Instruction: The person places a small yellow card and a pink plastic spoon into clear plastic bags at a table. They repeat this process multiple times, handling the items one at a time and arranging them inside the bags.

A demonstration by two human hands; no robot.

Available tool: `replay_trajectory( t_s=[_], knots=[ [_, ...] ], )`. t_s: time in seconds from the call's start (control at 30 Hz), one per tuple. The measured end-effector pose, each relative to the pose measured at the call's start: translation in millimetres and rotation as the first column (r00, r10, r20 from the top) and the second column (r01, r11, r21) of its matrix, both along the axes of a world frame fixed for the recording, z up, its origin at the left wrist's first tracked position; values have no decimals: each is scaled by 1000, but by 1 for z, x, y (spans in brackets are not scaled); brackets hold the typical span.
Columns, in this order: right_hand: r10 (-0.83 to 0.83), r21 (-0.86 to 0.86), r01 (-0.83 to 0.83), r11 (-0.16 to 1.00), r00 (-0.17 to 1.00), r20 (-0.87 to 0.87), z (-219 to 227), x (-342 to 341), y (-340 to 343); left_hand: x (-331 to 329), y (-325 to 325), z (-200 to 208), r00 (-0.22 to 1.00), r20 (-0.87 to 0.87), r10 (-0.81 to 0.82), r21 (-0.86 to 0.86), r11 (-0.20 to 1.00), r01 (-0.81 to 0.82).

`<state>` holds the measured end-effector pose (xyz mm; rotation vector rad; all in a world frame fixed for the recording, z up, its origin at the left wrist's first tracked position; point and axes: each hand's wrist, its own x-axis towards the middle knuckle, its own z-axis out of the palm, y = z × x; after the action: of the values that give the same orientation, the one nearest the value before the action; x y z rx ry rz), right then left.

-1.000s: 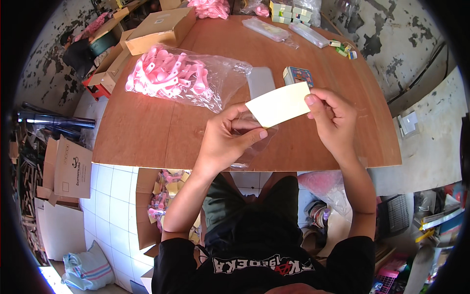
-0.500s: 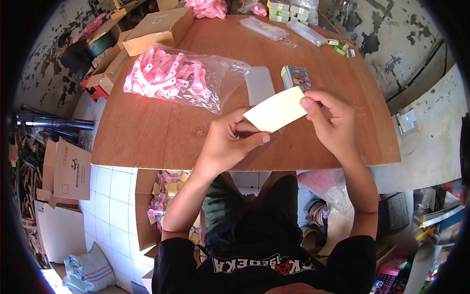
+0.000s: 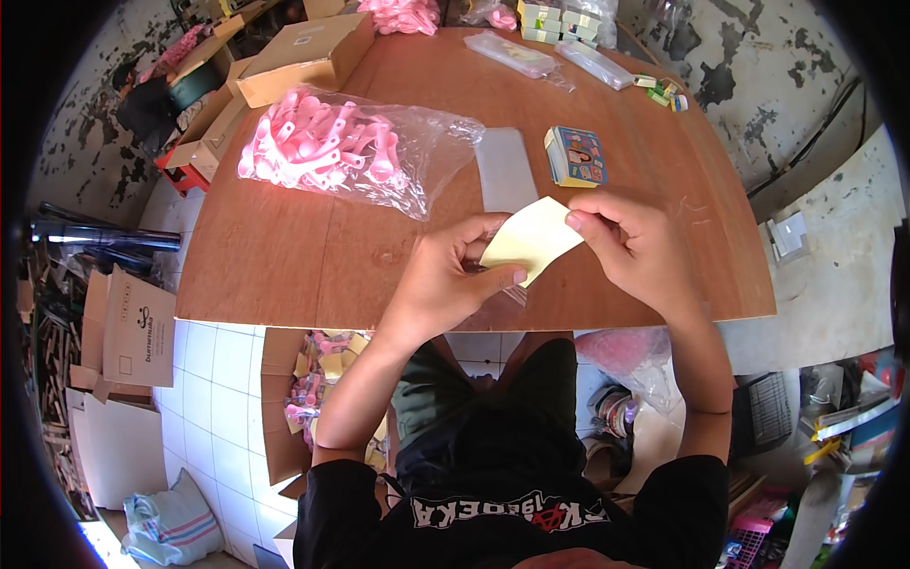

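A pale yellow card is held above the near part of the brown table, bowed along its length. My left hand grips its lower left end, thumb on top and fingers underneath. My right hand pinches the upper right corner between thumb and fingers. A bit of clear plastic shows beneath the card beside my left thumb; whether that hand holds it I cannot tell. Beyond the card lie a stack of colourful printed cards and a flat pile of translucent plastic sleeves.
On the table, a clear bag of pink plastic spoons lies left. A cardboard box stands at the far left, small stacked packs at the back. Below the near edge, an open carton holds pink and yellow items.
The yellow card has come nearer to me and bends more, uncovering the whole printed stack. My right hand has moved slightly nearer and left; my left hand stays almost in place.
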<state>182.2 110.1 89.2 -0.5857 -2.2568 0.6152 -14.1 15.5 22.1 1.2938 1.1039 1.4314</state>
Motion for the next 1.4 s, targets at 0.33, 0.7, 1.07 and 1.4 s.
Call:
replay_trajectory(
  t_s=[0.33,0.7,1.07,1.4],
  knots=[
    [-25,-80,26,996,1000,13,-3,3,5,-1,-1,-2,1000,3,18,38,999,-19],
    [-114,-17,113,993,991,-72,-6,6,13,-4,-7,-4,994,108,32,87,995,-42],
    [-78,-58,75,996,995,-63,1,12,11,-3,-8,-4,991,129,36,120,991,-52],
    [-25,15,25,1000,1000,1,11,19,9,-1,-11,-2,998,69,6,84,996,-12]
  ],
)
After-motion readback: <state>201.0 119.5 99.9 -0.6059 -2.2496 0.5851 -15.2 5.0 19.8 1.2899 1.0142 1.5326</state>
